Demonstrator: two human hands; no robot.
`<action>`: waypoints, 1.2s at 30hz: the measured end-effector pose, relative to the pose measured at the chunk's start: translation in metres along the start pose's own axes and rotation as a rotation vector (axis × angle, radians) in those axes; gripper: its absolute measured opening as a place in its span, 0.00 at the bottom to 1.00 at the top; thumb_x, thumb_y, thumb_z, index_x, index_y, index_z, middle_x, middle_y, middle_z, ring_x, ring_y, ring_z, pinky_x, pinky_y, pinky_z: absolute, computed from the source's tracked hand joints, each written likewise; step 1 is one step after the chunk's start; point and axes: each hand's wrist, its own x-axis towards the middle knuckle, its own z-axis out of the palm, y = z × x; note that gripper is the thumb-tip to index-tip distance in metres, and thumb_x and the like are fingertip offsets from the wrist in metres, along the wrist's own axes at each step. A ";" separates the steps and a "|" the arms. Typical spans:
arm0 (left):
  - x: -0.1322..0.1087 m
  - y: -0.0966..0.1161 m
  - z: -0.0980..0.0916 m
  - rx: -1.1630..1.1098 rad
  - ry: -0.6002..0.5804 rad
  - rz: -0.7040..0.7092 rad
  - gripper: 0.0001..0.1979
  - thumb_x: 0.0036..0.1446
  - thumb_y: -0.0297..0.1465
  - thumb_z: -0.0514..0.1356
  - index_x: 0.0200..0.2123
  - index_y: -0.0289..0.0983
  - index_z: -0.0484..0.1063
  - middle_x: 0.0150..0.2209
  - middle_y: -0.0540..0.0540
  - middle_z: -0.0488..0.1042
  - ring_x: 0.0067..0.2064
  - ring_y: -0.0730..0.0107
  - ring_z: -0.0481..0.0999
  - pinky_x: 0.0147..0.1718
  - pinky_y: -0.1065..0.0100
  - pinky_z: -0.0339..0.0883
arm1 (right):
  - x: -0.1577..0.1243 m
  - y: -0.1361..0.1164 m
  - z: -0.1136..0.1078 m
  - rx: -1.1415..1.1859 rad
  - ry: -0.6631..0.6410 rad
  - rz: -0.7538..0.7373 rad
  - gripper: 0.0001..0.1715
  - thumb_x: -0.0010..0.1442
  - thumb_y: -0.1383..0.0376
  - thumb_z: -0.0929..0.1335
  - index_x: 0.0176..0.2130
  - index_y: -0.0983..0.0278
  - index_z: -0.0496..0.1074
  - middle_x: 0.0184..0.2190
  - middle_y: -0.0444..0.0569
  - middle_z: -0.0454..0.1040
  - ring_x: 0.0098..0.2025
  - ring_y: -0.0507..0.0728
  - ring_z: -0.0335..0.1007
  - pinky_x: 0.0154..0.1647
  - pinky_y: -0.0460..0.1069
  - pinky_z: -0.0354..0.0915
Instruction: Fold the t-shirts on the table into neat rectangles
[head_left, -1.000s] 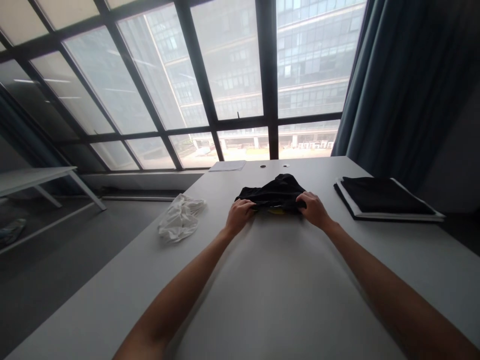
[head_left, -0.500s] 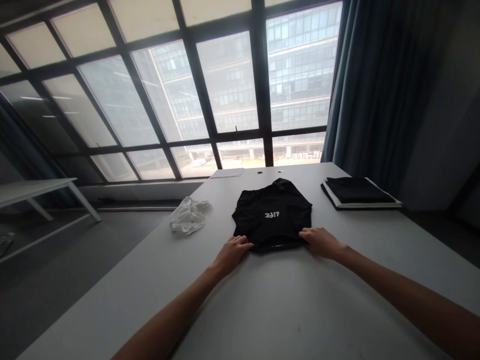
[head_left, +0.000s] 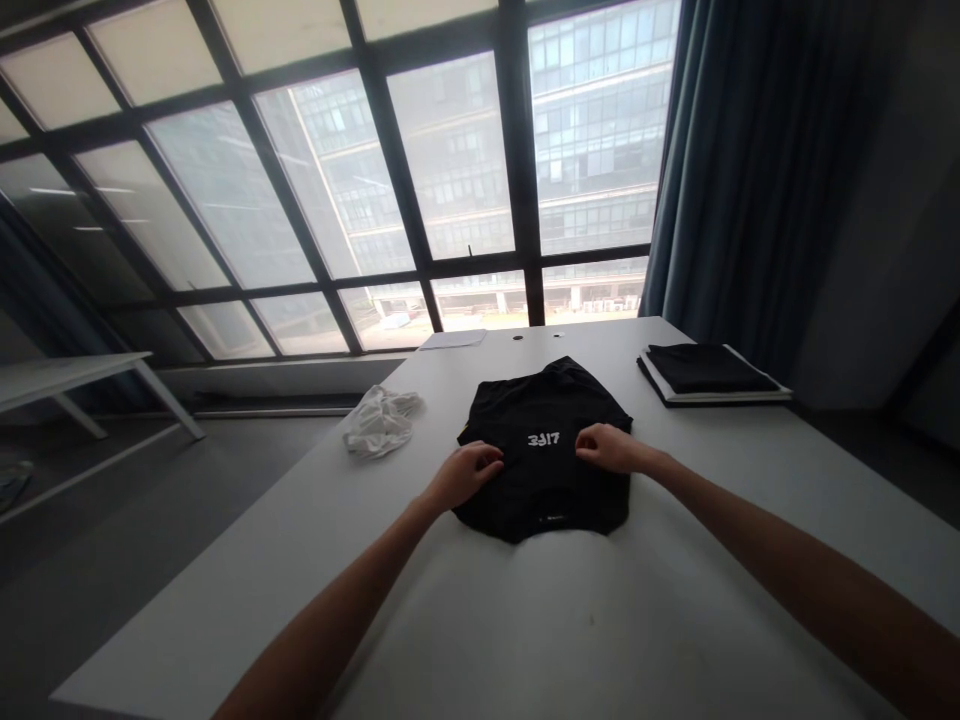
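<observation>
A black shirt with white lettering lies spread on the white table, its curved near edge towards me and a small pale label mark close to that edge. My left hand is on its left part, fingers curled in a pinch at the cloth. On the right part, beside the lettering, my right hand has its fingers closed in a similar pinch. How much cloth lies between the fingertips is hard to see. A crumpled white cloth lies to the left of the shirt.
Folded black and white cloths are stacked at the table's right side. A white sheet lies at the far edge, near a small dark disc. Windows and a blue curtain stand behind. Another white table is at left.
Both hands have left the shirt's near edge and moved forward and inward over it. That near edge now lies closer to me, and more of the shirt is spread out flat.
</observation>
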 end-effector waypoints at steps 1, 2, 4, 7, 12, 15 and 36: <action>0.010 -0.001 0.008 0.053 0.086 -0.028 0.14 0.63 0.40 0.60 0.46 0.40 0.79 0.43 0.44 0.78 0.42 0.61 0.78 0.44 0.64 0.70 | 0.012 -0.003 0.004 -0.047 0.119 0.060 0.13 0.64 0.59 0.66 0.44 0.62 0.77 0.43 0.51 0.79 0.44 0.59 0.75 0.43 0.49 0.66; 0.019 -0.002 0.017 0.105 0.134 -0.063 0.15 0.61 0.40 0.62 0.47 0.40 0.79 0.44 0.43 0.77 0.45 0.59 0.77 0.46 0.63 0.70 | 0.023 -0.006 0.008 -0.082 0.199 0.113 0.15 0.66 0.59 0.65 0.47 0.63 0.75 0.47 0.55 0.77 0.48 0.61 0.74 0.46 0.51 0.65; 0.033 -0.005 0.035 0.182 0.149 -0.137 0.17 0.57 0.40 0.66 0.47 0.39 0.79 0.46 0.41 0.76 0.49 0.55 0.76 0.49 0.61 0.69 | 0.041 -0.009 0.018 -0.109 0.268 0.196 0.19 0.67 0.59 0.64 0.51 0.67 0.71 0.52 0.63 0.73 0.51 0.66 0.73 0.48 0.56 0.65; 0.044 -0.014 0.054 0.096 0.182 -0.221 0.15 0.51 0.36 0.70 0.42 0.38 0.80 0.44 0.39 0.77 0.50 0.51 0.75 0.51 0.57 0.68 | 0.057 -0.003 0.029 -0.109 0.298 0.280 0.19 0.65 0.61 0.66 0.51 0.70 0.70 0.50 0.68 0.73 0.49 0.68 0.75 0.46 0.58 0.66; 0.049 -0.039 0.047 -0.144 0.332 -0.298 0.07 0.57 0.31 0.62 0.38 0.37 0.80 0.37 0.43 0.80 0.41 0.60 0.79 0.47 0.61 0.70 | 0.062 0.019 0.030 -0.031 0.331 0.313 0.10 0.63 0.67 0.64 0.39 0.66 0.75 0.41 0.62 0.79 0.41 0.64 0.76 0.41 0.54 0.65; 0.040 -0.061 0.024 -0.241 0.487 -0.405 0.15 0.62 0.36 0.56 0.44 0.33 0.77 0.38 0.41 0.80 0.40 0.62 0.79 0.41 0.64 0.72 | 0.054 0.035 0.017 0.029 0.422 0.330 0.12 0.64 0.65 0.62 0.38 0.65 0.75 0.39 0.58 0.79 0.41 0.62 0.76 0.40 0.51 0.65; 0.015 -0.044 0.027 0.151 0.121 0.081 0.18 0.65 0.30 0.53 0.55 0.40 0.74 0.57 0.42 0.73 0.59 0.60 0.72 0.61 0.57 0.62 | -0.011 0.074 0.034 -0.135 0.526 -0.053 0.19 0.65 0.66 0.61 0.52 0.64 0.73 0.54 0.57 0.72 0.58 0.62 0.66 0.61 0.56 0.60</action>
